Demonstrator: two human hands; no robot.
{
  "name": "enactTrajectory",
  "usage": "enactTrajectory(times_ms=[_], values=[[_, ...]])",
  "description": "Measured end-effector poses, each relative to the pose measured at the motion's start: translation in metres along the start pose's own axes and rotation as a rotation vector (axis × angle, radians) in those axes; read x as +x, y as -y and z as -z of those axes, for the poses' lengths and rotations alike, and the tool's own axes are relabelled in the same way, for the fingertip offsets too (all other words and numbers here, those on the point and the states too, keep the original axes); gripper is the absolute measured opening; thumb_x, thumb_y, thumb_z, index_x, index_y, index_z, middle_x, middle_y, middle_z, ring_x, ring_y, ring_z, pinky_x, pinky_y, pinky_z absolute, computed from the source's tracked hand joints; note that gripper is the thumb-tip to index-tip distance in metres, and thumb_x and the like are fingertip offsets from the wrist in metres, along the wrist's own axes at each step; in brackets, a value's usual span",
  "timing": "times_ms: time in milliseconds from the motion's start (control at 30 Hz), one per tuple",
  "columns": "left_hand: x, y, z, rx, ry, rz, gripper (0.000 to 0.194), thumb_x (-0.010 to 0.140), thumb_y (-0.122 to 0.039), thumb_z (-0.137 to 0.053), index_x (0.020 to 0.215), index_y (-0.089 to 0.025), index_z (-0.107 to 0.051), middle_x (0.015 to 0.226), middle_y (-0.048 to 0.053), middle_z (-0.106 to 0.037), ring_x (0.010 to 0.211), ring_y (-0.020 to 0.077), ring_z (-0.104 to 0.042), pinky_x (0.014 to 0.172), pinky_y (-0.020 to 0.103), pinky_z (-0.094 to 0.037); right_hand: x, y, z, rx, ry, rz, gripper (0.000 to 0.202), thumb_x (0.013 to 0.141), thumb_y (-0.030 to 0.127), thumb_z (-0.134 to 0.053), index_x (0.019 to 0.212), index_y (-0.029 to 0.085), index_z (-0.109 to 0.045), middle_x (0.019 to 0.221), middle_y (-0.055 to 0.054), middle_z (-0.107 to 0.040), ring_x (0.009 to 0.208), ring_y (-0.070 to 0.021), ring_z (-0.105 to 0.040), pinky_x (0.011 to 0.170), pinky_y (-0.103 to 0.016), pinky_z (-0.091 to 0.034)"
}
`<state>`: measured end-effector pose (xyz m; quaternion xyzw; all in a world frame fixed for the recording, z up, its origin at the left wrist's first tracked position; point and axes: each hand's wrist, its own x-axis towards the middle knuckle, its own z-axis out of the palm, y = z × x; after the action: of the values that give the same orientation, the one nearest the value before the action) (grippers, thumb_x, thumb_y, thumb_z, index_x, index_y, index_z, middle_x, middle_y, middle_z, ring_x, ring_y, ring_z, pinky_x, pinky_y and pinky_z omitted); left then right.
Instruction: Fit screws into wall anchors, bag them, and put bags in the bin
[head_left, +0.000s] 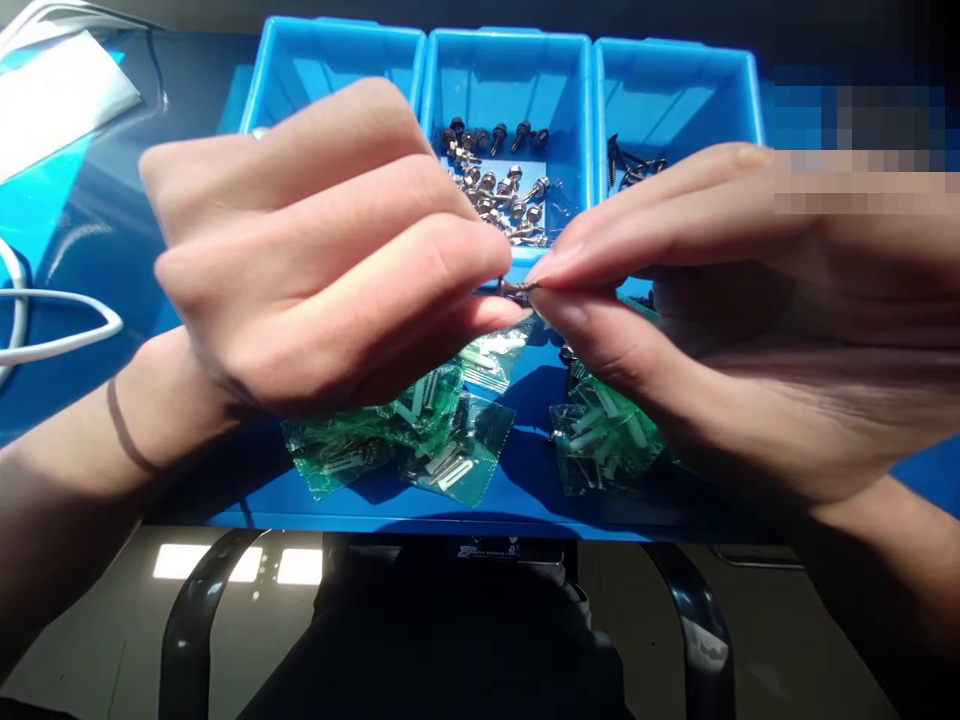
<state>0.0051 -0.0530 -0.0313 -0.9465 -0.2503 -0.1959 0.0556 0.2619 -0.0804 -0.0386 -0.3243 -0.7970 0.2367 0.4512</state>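
Observation:
A small dark screw lies level between my two hands, above the blue table. Its wider end sits between the thumb and curled index finger of my left hand. The thumb and fingertips of my right hand pinch its other end. Below the hands are small clear-green packets with white plastic pieces and metal parts inside. More such packets lie under my right hand, partly covered by it. Behind the hands, a middle blue bin contains several hex-head screws.
The right blue bin contains dark screws; the left blue bin is partly hidden by my left hand. A white cable and a white sheet are at the left. The table's front edge runs below the packets.

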Motion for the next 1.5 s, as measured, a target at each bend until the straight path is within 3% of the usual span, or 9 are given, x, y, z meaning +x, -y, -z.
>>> enactTrajectory(times_ms=[133, 267, 400, 567, 733, 900, 1067, 1300, 1500], values=[[-0.003, 0.001, -0.015, -0.092, -0.11, 0.281, 0.053, 0.092, -0.074, -0.059, 0.133, -0.041, -0.063, 0.119, 0.002, -0.069, 0.13, 0.0364, -0.065, 0.103, 0.057, -0.061, -0.001, 0.0, 0.002, -0.015, 0.0, -0.039, 0.037, 0.08, 0.004, -0.085, 0.107, 0.026, -0.074, 0.1, 0.002, -0.08, 0.092, -0.0143, -0.073, 0.075, -0.025, -0.063], [-0.006, 0.007, -0.032, -0.127, -0.244, 0.263, 0.07, 0.08, -0.084, -0.064, 0.138, -0.045, -0.059, 0.128, 0.002, -0.068, 0.149, 0.0401, -0.052, 0.109, 0.062, -0.06, 0.0, 0.0, 0.001, -0.069, 0.028, -0.023, 0.026, 0.087, 0.012, -0.083, 0.106, 0.026, -0.074, 0.102, 0.002, -0.08, 0.088, -0.0105, -0.073, 0.077, -0.022, -0.063], [-0.007, 0.011, -0.038, -0.138, -0.233, 0.233, 0.071, 0.077, -0.082, -0.067, 0.139, -0.048, -0.058, 0.131, 0.001, -0.067, 0.15, 0.0406, -0.05, 0.108, 0.066, -0.06, 0.007, 0.002, 0.002, -0.047, 0.009, -0.014, 0.026, 0.084, 0.011, -0.084, 0.1, 0.029, -0.074, 0.091, 0.005, -0.08, 0.082, -0.0091, -0.075, 0.072, -0.018, -0.063], [-0.003, 0.003, -0.02, -0.149, -0.208, 0.207, 0.067, 0.078, -0.075, -0.071, 0.139, -0.052, -0.056, 0.132, -0.001, -0.068, 0.148, 0.0397, -0.054, 0.105, 0.068, -0.06, 0.014, 0.008, 0.002, 0.026, -0.019, -0.064, 0.039, 0.079, 0.003, -0.085, 0.1, 0.034, -0.075, 0.078, 0.009, -0.075, 0.072, -0.0086, -0.074, 0.062, -0.017, -0.061], [-0.005, 0.001, -0.009, -0.114, -0.122, 0.086, 0.052, 0.09, -0.051, -0.069, 0.141, -0.048, -0.057, 0.123, 0.0, -0.074, 0.12, 0.0322, -0.072, 0.092, 0.059, -0.063, 0.007, 0.008, -0.001, 0.018, -0.029, -0.052, 0.032, 0.088, 0.005, -0.077, 0.102, 0.034, -0.076, 0.084, 0.004, -0.076, 0.079, -0.0102, -0.075, 0.068, -0.021, -0.062], [-0.007, 0.012, -0.027, 0.087, -0.338, -0.097, 0.036, 0.098, -0.052, -0.057, 0.125, -0.031, -0.068, 0.109, 0.004, -0.077, 0.103, 0.0259, -0.076, 0.071, 0.045, -0.062, 0.002, 0.006, -0.001, -0.009, -0.055, -0.078, 0.026, 0.09, 0.01, -0.077, 0.101, 0.034, -0.075, 0.088, 0.007, -0.079, 0.078, -0.0157, -0.076, 0.068, -0.03, -0.066], [-0.005, 0.011, -0.032, 0.082, -0.354, -0.084, 0.031, 0.099, -0.046, -0.058, 0.124, -0.031, -0.068, 0.104, 0.002, -0.078, 0.099, 0.0229, -0.078, 0.068, 0.04, -0.062, 0.004, 0.007, -0.001, -0.037, -0.1, -0.062, 0.026, 0.089, 0.01, -0.079, 0.102, 0.032, -0.075, 0.086, 0.008, -0.079, 0.08, -0.0163, -0.077, 0.073, -0.033, -0.066], [0.002, 0.002, -0.038, -0.054, -0.277, 0.144, 0.059, 0.085, -0.077, -0.066, 0.132, -0.042, -0.064, 0.121, 0.003, -0.073, 0.13, 0.0335, -0.067, 0.092, 0.055, -0.066, 0.003, 0.007, 0.0, -0.018, -0.051, -0.055, 0.023, 0.092, 0.008, -0.074, 0.102, 0.029, -0.073, 0.088, 0.005, -0.079, 0.082, -0.0165, -0.076, 0.07, -0.034, -0.064], [-0.002, -0.005, -0.025, -0.092, -0.191, 0.16, 0.054, 0.091, -0.068, -0.063, 0.136, -0.038, -0.063, 0.125, 0.004, -0.073, 0.131, 0.0335, -0.066, 0.101, 0.058, -0.062, 0.004, 0.005, 0.001, -0.001, -0.049, -0.131, 0.023, 0.09, 0.01, -0.075, 0.098, 0.031, -0.073, 0.089, 0.006, -0.079, 0.082, -0.0144, -0.074, 0.075, -0.033, -0.065]])
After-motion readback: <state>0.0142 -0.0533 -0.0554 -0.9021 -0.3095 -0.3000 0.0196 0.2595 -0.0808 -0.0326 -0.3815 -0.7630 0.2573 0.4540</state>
